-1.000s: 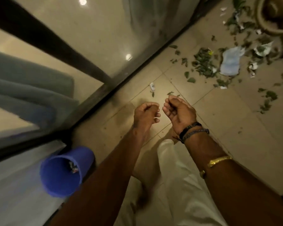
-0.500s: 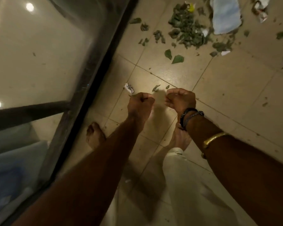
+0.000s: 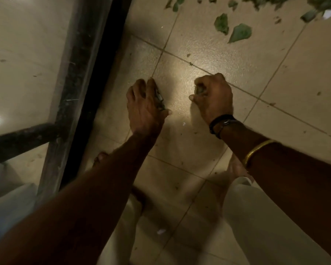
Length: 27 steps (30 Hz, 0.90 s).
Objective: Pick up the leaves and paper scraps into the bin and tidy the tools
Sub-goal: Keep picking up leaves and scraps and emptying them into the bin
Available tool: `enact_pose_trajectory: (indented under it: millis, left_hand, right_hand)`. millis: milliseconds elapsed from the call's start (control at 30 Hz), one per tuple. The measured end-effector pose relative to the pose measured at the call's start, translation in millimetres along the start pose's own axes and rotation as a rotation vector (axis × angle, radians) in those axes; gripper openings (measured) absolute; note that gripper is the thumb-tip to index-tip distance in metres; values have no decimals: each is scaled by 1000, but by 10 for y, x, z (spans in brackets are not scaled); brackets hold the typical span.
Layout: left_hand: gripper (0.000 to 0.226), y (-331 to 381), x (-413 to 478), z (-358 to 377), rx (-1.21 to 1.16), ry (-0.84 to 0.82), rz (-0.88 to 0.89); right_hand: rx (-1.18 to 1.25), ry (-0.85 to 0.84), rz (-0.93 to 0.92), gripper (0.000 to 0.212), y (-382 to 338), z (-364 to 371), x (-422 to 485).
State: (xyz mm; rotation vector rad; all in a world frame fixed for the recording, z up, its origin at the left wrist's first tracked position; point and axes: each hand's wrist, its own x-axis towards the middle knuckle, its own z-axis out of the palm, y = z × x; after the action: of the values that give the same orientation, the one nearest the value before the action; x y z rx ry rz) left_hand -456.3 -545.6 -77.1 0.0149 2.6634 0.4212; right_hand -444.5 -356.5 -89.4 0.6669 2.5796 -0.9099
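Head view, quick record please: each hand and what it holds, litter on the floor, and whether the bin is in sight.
left hand: low over the tiled floor, fingers curled round a crumpled scrap
right hand: curled round a small dark bit, likely leaf, too blurred to be sure
loose leaves: several on the tiles ahead of the hands, untouched
white fleck: on the floor between the wrists
bin: not in view
dark door frame: left of the hands, glass beyond it
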Motion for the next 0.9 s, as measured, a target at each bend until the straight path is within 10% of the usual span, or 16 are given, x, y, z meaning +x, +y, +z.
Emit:
enact_pose_trajectory:
  millis: [233,400,900]
  left_hand:
    - [20,48,-44,22,-143,15,131]
    - [26,189,-303,-247,-199,-124,-54]
    - [28,1006,-2452,-2024,-1000,129,-812]
  right_hand:
    - [11,-78,-14,31,33,-38,-32]
    - [413,-164,491,22,-166,-453,-238]
    - [717,-431,521,14,-1659,-2232,-2154]
